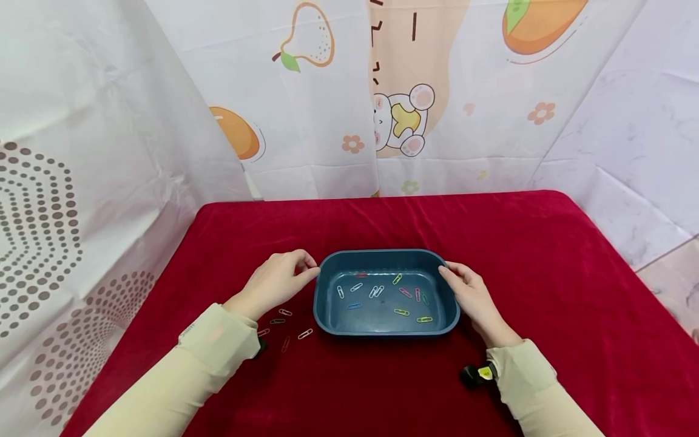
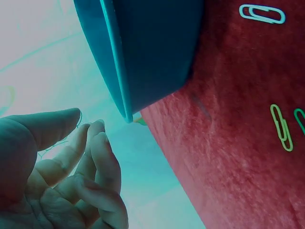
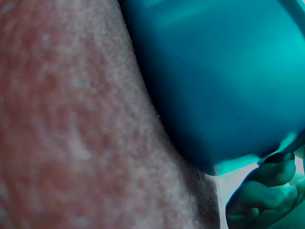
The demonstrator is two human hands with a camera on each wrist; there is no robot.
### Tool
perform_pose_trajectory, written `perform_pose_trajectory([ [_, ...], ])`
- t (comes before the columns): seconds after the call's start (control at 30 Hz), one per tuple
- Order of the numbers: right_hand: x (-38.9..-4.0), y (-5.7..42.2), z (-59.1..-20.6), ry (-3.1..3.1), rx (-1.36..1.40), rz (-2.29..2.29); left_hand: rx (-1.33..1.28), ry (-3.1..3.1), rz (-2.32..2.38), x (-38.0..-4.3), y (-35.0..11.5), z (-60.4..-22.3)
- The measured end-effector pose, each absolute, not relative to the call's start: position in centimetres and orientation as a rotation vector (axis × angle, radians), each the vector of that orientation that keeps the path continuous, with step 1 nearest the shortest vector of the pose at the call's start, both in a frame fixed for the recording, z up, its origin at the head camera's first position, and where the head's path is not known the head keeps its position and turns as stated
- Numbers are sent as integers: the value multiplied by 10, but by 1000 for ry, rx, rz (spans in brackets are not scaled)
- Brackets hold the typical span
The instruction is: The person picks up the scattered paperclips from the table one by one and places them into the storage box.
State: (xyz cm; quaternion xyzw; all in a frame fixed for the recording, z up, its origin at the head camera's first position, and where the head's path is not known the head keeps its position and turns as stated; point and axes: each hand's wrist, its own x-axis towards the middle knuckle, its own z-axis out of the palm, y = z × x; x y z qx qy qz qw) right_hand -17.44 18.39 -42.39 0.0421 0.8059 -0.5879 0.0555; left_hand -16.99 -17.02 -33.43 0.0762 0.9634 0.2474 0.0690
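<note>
A dark blue rectangular plastic basin (image 1: pixel 386 333) with rounded corners stands on the red cloth. Several coloured paper clips (image 1: pixel 377 292) lie spread over its floor. My right hand (image 1: pixel 471 296) grips the basin's right rim, thumb on the rim and fingers on the outside; in the right wrist view, curled fingers (image 3: pixel 267 195) show under the rim. Right beside the left rim is my left hand (image 1: pixel 280 280), fingers loosely bent. In the left wrist view its thumb (image 2: pixel 52 125) and fingertips come close together, with no paper clip visible between them.
More paper clips (image 1: pixel 305 334) lie on the red cloth (image 1: pixel 349 388), left of the basin and near my left wrist. A printed curtain (image 1: pixel 317 121) hangs behind the table's far edge. White sheeting (image 1: pixel 109 121) hangs along the left side. A black wrist device (image 1: pixel 472 376) sits at my right cuff.
</note>
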Motion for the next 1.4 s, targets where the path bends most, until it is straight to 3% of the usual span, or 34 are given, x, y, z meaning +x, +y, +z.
perform_pose_trajectory([
  [1.4,-174,184,-424,2413,127,-1815,144,2790,768,-129,-177,-385],
])
